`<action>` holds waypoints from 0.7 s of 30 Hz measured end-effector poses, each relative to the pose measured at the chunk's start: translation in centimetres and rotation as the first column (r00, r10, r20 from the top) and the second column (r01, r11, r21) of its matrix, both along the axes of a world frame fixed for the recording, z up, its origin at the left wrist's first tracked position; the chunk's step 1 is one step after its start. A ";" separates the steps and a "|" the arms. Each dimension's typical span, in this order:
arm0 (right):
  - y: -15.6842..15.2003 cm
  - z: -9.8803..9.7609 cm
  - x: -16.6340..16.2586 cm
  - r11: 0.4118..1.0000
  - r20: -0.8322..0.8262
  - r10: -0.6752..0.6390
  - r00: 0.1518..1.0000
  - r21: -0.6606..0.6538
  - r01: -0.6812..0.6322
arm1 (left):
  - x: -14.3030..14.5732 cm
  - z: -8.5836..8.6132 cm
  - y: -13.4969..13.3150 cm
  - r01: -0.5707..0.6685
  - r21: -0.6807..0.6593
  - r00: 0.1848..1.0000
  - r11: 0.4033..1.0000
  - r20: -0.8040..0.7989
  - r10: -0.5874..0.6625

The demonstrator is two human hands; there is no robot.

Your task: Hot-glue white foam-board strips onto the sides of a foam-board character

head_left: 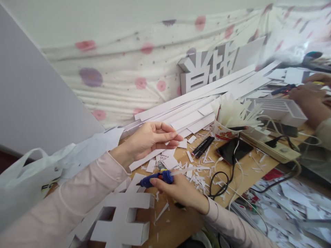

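Note:
My left hand (151,139) hovers over the wooden table (178,224) with fingers pressed together, pinching a long white card strip (144,160) that runs down to the left. My right hand (181,191) is wrapped round a blue hot glue gun (157,178), its nozzle pointing left at a white 3D card character (121,215). A clear glue stick (190,169) sticks out of the gun's back. Small white paper scraps (199,179) lie scattered around both hands.
Long white strips (196,100) are piled behind, before a white block-letter sign (207,69) and a spotted cloth. A cup of glue sticks (232,117), black markers (203,146), a phone (234,150), power strip (274,146) and cables lie right. Another person's hands (310,100) work far right. White bag (28,179) at left.

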State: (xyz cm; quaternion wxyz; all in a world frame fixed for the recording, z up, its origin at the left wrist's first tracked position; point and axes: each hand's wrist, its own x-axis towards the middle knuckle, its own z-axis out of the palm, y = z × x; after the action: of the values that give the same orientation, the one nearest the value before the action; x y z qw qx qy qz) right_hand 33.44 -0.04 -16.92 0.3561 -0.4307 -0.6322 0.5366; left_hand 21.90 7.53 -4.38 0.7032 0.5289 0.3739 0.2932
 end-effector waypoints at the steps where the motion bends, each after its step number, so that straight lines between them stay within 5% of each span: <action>1: 0.1 -0.1 0.0 1.000 0.006 -0.007 1.000 0.001 0.007 | -0.1 0.0 -0.1 -0.045 -0.026 0.999 0.999 -0.012 0.044; 5: 0.3 -0.4 0.2 1.000 0.020 0.001 1.000 -0.001 -0.001 | -0.4 0.1 -0.9 -0.170 -0.069 0.985 0.983 -0.053 0.167; 14: 0.4 -0.1 0.6 1.000 0.008 -0.019 1.000 0.014 0.019 | -0.2 -0.5 -1.1 -0.183 0.000 0.972 0.983 -0.153 0.181; 17: 0.6 -0.3 0.7 1.000 -0.023 -0.017 1.000 0.025 0.018 | -0.8 0.9 -0.5 -0.224 0.085 0.959 0.971 -0.161 0.235; 21: 0.8 -0.6 0.8 0.999 -0.038 -0.018 0.999 0.049 0.020 | 0.4 5.0 -0.5 -0.343 0.220 0.933 0.913 -0.037 0.359</action>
State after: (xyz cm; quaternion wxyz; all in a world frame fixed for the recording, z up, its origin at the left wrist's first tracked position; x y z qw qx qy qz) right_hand 34.19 0.72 -17.50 0.3834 -0.4176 -0.6343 0.5256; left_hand 22.27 7.05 0.61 0.5644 0.5352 0.4565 0.4321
